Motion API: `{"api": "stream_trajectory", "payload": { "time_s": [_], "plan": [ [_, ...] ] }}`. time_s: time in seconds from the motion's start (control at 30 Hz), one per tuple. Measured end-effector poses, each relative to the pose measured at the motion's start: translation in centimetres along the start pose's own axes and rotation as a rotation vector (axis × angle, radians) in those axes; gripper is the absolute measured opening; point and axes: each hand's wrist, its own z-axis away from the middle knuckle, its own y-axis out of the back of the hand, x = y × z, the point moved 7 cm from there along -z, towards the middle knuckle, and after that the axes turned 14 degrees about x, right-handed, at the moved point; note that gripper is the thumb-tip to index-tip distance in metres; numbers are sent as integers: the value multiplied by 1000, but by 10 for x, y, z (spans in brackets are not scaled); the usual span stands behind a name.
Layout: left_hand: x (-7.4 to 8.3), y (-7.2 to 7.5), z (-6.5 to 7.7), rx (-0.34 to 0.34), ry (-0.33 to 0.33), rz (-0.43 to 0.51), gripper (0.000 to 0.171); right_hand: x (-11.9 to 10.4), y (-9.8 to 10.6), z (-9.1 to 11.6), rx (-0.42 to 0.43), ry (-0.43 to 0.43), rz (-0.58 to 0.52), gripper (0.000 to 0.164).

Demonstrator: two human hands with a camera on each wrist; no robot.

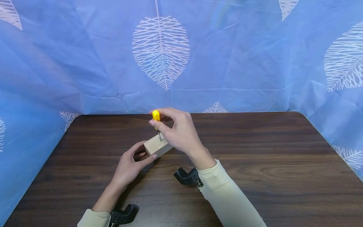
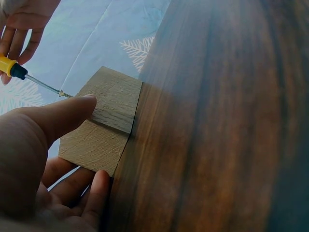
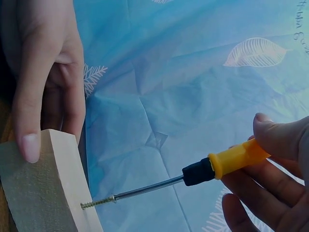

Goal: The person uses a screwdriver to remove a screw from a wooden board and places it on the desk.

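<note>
A pale wooden block (image 1: 154,145) lies on the table, and a seam crosses its end in the left wrist view. My left hand (image 1: 128,165) holds it from the near left, thumb on one side and fingers on the other. Between the fingertips of my right hand (image 1: 182,130) is the yellow handle of a screwdriver (image 3: 241,159) with a black collar. Its steel shaft points down at the block and meets the head of a brass-coloured screw (image 3: 99,201). The screw stands out of the block's upper face, its tip at the wood.
The dark wood-grain table (image 1: 255,148) stretches out on both sides and in front. A blue cloth (image 1: 241,63) with white leaf prints hangs behind its far edge. Black wrist mounts (image 1: 185,176) jut from both sleeves over the table.
</note>
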Motion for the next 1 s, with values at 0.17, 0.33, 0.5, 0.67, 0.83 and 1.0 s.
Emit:
{"api": "stream_trajectory", "payload": {
  "time_s": [0.17,0.33,0.5,0.67,0.83,1.0],
  "plan": [
    [2,-1,-1,-13,-20,25,64,0,1,0,5,-1,20,25],
    [2,-1,-1,-11,-18,28,63,1,2,-1,16,-10,33,31],
    [-2,0,-2,-1,5,6,64,2,1,-1,14,-50,14,24],
    [0,0,-3,2,11,-2,65,1,1,-2,3,-47,3,19],
    [0,0,-3,4,2,-6,63,1,0,-1,-5,-36,-6,17],
    [-1,-1,-1,0,-1,-20,65,2,2,1,-4,-23,0,17]
  ]
}}
